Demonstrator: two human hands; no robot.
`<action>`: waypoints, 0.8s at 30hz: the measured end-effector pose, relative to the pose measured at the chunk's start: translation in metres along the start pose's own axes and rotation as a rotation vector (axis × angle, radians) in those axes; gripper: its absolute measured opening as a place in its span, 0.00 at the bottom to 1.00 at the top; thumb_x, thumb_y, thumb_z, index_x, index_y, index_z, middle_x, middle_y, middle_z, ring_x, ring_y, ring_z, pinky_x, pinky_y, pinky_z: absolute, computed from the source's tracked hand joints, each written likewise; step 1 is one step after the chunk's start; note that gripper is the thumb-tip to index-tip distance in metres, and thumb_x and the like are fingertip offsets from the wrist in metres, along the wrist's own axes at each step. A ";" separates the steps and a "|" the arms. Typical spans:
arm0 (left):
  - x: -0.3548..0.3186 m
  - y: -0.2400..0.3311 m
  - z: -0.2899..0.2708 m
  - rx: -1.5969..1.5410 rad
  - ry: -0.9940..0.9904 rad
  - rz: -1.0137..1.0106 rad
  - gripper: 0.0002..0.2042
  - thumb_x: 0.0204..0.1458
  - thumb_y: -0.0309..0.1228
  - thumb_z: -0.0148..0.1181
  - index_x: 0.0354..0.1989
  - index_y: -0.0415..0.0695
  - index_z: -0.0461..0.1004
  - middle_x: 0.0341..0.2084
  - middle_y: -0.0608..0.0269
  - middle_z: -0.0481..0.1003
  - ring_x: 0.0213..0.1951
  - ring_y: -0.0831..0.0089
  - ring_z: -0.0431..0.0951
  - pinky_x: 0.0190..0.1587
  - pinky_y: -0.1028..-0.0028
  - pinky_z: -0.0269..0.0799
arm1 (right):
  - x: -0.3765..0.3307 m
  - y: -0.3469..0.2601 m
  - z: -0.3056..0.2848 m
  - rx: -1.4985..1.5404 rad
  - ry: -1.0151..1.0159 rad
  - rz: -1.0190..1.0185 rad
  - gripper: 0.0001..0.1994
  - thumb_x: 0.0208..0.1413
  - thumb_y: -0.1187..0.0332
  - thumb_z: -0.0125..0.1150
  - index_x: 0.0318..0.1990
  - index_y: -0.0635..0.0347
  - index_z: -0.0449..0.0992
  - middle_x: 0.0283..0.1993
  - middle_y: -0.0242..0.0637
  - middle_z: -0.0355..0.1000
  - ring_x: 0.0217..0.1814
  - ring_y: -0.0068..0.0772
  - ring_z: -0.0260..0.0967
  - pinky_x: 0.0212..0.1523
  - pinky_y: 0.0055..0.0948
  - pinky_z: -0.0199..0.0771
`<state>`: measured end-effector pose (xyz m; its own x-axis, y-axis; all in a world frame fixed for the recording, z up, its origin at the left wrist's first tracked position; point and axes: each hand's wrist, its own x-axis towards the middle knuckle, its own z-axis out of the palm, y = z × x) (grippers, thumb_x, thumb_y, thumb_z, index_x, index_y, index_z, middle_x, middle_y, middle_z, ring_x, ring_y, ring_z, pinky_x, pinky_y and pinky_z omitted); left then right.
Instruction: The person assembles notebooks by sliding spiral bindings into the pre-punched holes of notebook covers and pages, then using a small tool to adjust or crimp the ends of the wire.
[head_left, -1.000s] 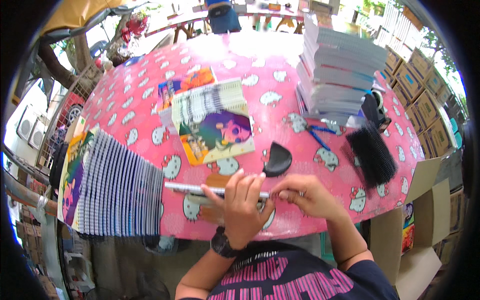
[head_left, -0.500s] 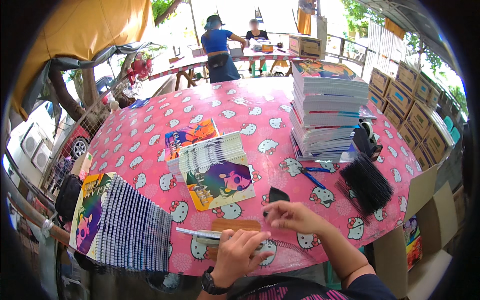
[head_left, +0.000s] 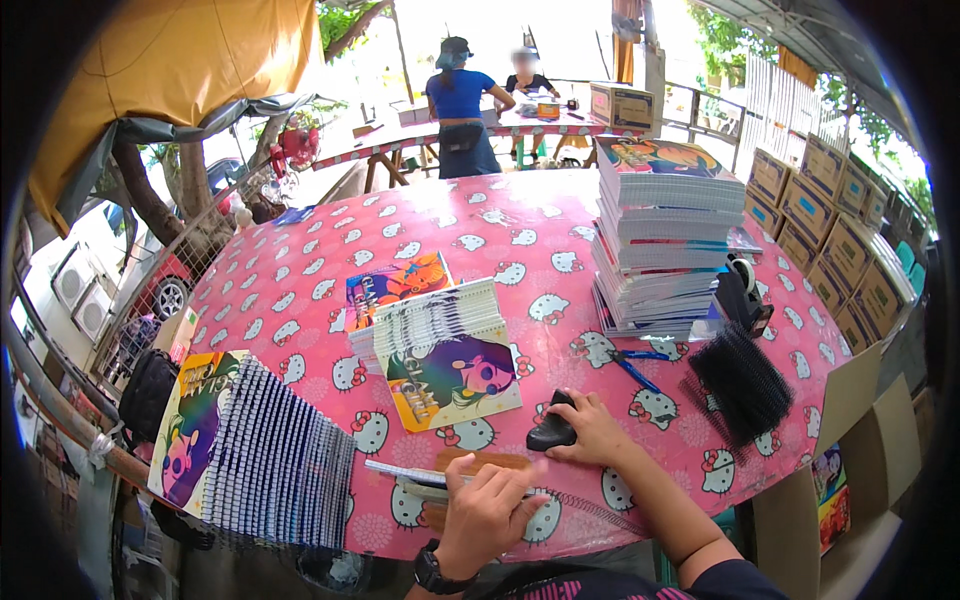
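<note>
My left hand [head_left: 485, 510], a watch on its wrist, is closed over a notebook [head_left: 405, 473] seen nearly edge-on at the table's near side. Beneath the notebook lies a brown wooden board [head_left: 490, 459]. A thin dark wire coil [head_left: 590, 510] trails rightward from the notebook's edge. My right hand [head_left: 592, 432] has its fingers wrapped on a small black, rounded object [head_left: 552, 430] standing on the table, whose kind I cannot make out. Just beyond, a notebook with a colourful cover [head_left: 455, 380] tops a fanned pile.
Coil-bound notebooks [head_left: 280, 460] stand in a row at left. A tall notebook stack [head_left: 665, 240], blue pliers [head_left: 636, 372], a tape dispenser [head_left: 738, 290] and black coils [head_left: 740, 385] are at right. An open carton [head_left: 850, 460] adjoins the table [head_left: 400, 225]. Two people are at a far table.
My right hand has come down from above the board onto the black object and closed on it. My left hand stays on the notebook. The whole view has shifted slightly.
</note>
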<state>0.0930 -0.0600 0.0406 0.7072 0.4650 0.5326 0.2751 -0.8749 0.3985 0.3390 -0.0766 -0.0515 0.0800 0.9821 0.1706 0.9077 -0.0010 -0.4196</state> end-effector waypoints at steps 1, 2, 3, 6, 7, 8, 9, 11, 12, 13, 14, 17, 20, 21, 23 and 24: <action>0.001 0.003 0.002 -0.013 0.048 0.005 0.09 0.50 0.41 0.62 0.30 0.50 0.77 0.32 0.72 0.76 0.37 0.73 0.75 0.55 0.58 0.49 | -0.003 -0.003 0.000 0.000 0.016 0.004 0.35 0.35 0.49 0.72 0.54 0.50 0.70 0.62 0.52 0.58 0.59 0.56 0.57 0.60 0.47 0.60; 0.003 0.004 0.003 -0.025 0.097 0.010 0.09 0.50 0.41 0.61 0.29 0.50 0.77 0.33 0.72 0.76 0.38 0.73 0.75 0.57 0.57 0.47 | -0.005 -0.005 0.000 0.000 0.034 0.008 0.34 0.35 0.49 0.72 0.53 0.50 0.71 0.61 0.52 0.59 0.59 0.56 0.57 0.60 0.46 0.60; 0.002 0.003 0.002 0.010 0.069 -0.006 0.09 0.50 0.42 0.61 0.30 0.50 0.77 0.33 0.72 0.76 0.40 0.72 0.74 0.59 0.55 0.44 | -0.008 -0.006 -0.002 0.113 0.048 -0.017 0.33 0.37 0.50 0.71 0.53 0.51 0.71 0.58 0.49 0.61 0.57 0.51 0.60 0.57 0.43 0.62; 0.001 0.005 -0.005 0.060 0.043 -0.062 0.10 0.51 0.43 0.61 0.32 0.51 0.77 0.34 0.73 0.76 0.44 0.72 0.74 0.62 0.52 0.36 | -0.018 -0.016 -0.012 0.616 -0.016 -0.017 0.30 0.42 0.50 0.68 0.52 0.54 0.72 0.50 0.41 0.68 0.51 0.37 0.65 0.53 0.34 0.64; 0.003 0.009 -0.007 0.037 0.072 -0.080 0.10 0.51 0.43 0.61 0.33 0.51 0.77 0.34 0.74 0.76 0.45 0.71 0.73 0.62 0.51 0.35 | -0.021 -0.022 -0.017 0.890 -0.108 0.041 0.30 0.43 0.50 0.68 0.52 0.55 0.72 0.48 0.38 0.69 0.49 0.33 0.65 0.53 0.32 0.64; 0.005 0.012 -0.008 0.004 0.096 -0.093 0.11 0.51 0.43 0.61 0.34 0.51 0.77 0.34 0.74 0.76 0.45 0.71 0.73 0.62 0.50 0.34 | -0.028 -0.027 -0.023 1.160 -0.198 0.112 0.29 0.44 0.51 0.67 0.52 0.56 0.72 0.46 0.35 0.70 0.48 0.28 0.65 0.52 0.29 0.63; 0.001 0.008 -0.005 0.024 0.057 -0.057 0.12 0.50 0.43 0.61 0.38 0.51 0.76 0.34 0.74 0.75 0.45 0.71 0.73 0.62 0.48 0.33 | -0.031 -0.036 -0.029 1.205 -0.172 0.077 0.37 0.44 0.39 0.61 0.53 0.61 0.73 0.48 0.35 0.70 0.47 0.25 0.66 0.50 0.26 0.64; -0.003 -0.003 -0.001 0.064 -0.021 0.017 0.16 0.49 0.43 0.62 0.44 0.52 0.75 0.32 0.75 0.74 0.44 0.72 0.73 0.61 0.44 0.32 | -0.033 -0.032 -0.028 1.218 -0.207 0.035 0.37 0.44 0.36 0.59 0.51 0.62 0.74 0.49 0.37 0.71 0.49 0.28 0.67 0.52 0.28 0.64; -0.003 -0.002 -0.002 0.045 -0.009 -0.002 0.17 0.48 0.43 0.63 0.46 0.52 0.75 0.32 0.75 0.74 0.43 0.73 0.73 0.61 0.44 0.33 | -0.033 -0.031 -0.029 1.223 -0.224 0.013 0.38 0.45 0.35 0.58 0.50 0.63 0.75 0.49 0.38 0.71 0.50 0.29 0.68 0.53 0.30 0.64; -0.003 0.000 -0.004 0.027 0.004 -0.022 0.18 0.47 0.42 0.64 0.47 0.52 0.74 0.32 0.75 0.74 0.43 0.73 0.73 0.61 0.44 0.33 | -0.036 -0.033 -0.033 1.299 -0.241 -0.039 0.37 0.45 0.35 0.58 0.49 0.64 0.75 0.49 0.39 0.72 0.51 0.31 0.67 0.54 0.31 0.64; -0.001 0.001 -0.007 0.015 0.022 -0.045 0.20 0.46 0.41 0.65 0.48 0.52 0.74 0.31 0.75 0.74 0.43 0.73 0.73 0.61 0.44 0.33 | -0.036 -0.039 -0.041 1.373 -0.265 -0.099 0.37 0.46 0.35 0.57 0.48 0.64 0.76 0.50 0.41 0.72 0.53 0.33 0.67 0.55 0.32 0.63; -0.010 -0.004 -0.013 -0.048 0.070 -0.199 0.24 0.39 0.39 0.71 0.48 0.50 0.73 0.29 0.75 0.75 0.41 0.73 0.74 0.64 0.46 0.31 | -0.032 -0.049 -0.060 1.261 -0.372 -0.244 0.33 0.49 0.40 0.58 0.48 0.63 0.77 0.52 0.43 0.71 0.57 0.35 0.65 0.59 0.35 0.59; -0.014 -0.009 -0.011 -0.009 0.078 -0.194 0.26 0.37 0.36 0.72 0.48 0.51 0.73 0.30 0.74 0.75 0.38 0.75 0.75 0.63 0.46 0.36 | -0.025 -0.044 -0.068 1.156 -0.382 -0.223 0.28 0.51 0.46 0.60 0.47 0.64 0.77 0.51 0.44 0.71 0.57 0.36 0.65 0.58 0.36 0.60; -0.014 -0.010 -0.009 -0.013 0.098 -0.191 0.26 0.37 0.36 0.72 0.49 0.51 0.72 0.29 0.74 0.75 0.38 0.75 0.75 0.63 0.46 0.36 | -0.021 -0.047 -0.079 1.109 -0.353 -0.217 0.27 0.51 0.47 0.61 0.47 0.64 0.77 0.51 0.44 0.71 0.57 0.35 0.65 0.58 0.36 0.61; -0.014 -0.012 -0.006 -0.024 0.132 -0.184 0.27 0.36 0.35 0.72 0.49 0.51 0.72 0.29 0.75 0.75 0.37 0.75 0.75 0.64 0.46 0.36 | -0.019 -0.055 -0.093 1.222 -0.378 -0.275 0.23 0.49 0.52 0.65 0.45 0.61 0.78 0.49 0.42 0.72 0.55 0.34 0.65 0.54 0.35 0.63; -0.014 -0.012 -0.006 -0.030 0.135 -0.182 0.27 0.36 0.35 0.72 0.49 0.51 0.72 0.28 0.75 0.75 0.36 0.75 0.75 0.64 0.47 0.36 | -0.019 -0.061 -0.094 1.091 -0.340 -0.273 0.22 0.48 0.53 0.66 0.45 0.60 0.78 0.49 0.42 0.72 0.54 0.35 0.65 0.54 0.35 0.63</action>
<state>0.0759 -0.0547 0.0331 0.5540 0.6301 0.5441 0.3691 -0.7717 0.5179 0.3209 -0.1128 0.0547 -0.3270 0.9245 0.1957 0.0302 0.2173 -0.9756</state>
